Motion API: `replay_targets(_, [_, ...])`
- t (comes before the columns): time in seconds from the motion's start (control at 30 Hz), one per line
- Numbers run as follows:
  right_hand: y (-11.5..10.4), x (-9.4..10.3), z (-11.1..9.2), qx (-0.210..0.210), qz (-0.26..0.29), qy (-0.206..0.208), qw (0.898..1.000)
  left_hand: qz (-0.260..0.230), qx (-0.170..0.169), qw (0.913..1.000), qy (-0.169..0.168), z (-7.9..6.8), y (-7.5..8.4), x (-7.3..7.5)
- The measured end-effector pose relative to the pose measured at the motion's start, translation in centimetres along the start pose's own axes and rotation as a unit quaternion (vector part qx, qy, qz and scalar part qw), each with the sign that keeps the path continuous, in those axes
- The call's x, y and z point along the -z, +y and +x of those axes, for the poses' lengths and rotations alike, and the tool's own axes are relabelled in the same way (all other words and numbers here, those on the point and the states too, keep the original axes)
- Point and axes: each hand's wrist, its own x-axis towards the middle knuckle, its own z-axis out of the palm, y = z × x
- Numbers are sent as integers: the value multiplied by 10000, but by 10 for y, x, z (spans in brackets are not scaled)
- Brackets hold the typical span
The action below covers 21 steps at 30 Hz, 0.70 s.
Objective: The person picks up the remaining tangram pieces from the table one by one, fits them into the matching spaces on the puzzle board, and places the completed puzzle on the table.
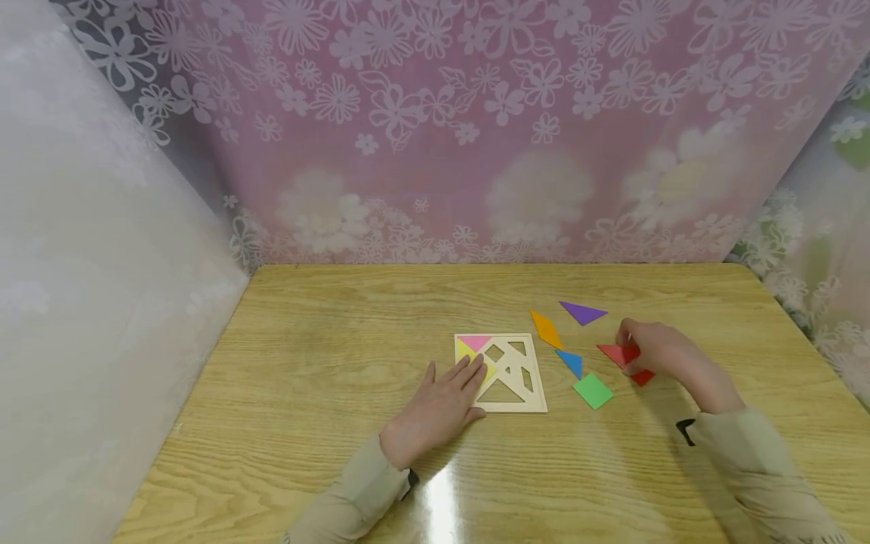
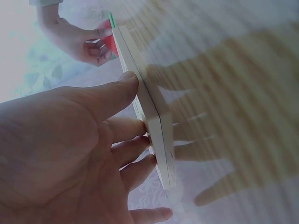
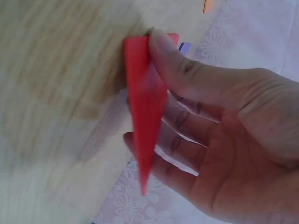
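Observation:
My left hand rests on a pale wooden tangram board, its fingers laid fairly straight over the left side. In the left wrist view the thumb touches the edge of the board. A pink triangle and a yellow triangle, partly under the fingers, sit in the board's upper left; several other cutouts show bare. To the right, my right hand pinches a red triangle between thumb and fingers. The right wrist view shows this red triangle tilted above the table.
Between board and right hand lie an orange parallelogram, a blue triangle and a green square. A purple triangle lies farther back. The wooden table ends at a pink flowered curtain; a white curtain hangs at left.

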Motion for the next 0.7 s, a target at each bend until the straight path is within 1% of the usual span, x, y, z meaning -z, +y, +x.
replay_targets(0.07, [-1,-1,-2,-9,54,90,9999,-1,11,10000,-9,0,0,-1])
replay_targets(0.27, [-4,-2,-11,154,140,486,9986,72,8,10000,-32,1,0,-1])
replay_targets(0.4, [-10,-1,-16,50,523,823,9952,108,-13,9999,-38,1,0,-2])
replay_targets(0.53, [-20,-2,-19,-106,1055,1178,9874,100,-30,9999,-49,1,0,-2])
replay_targets(0.7, [-31,-8,-21,32,1796,1421,9734,89,-32,9999,-63,1,0,-1])
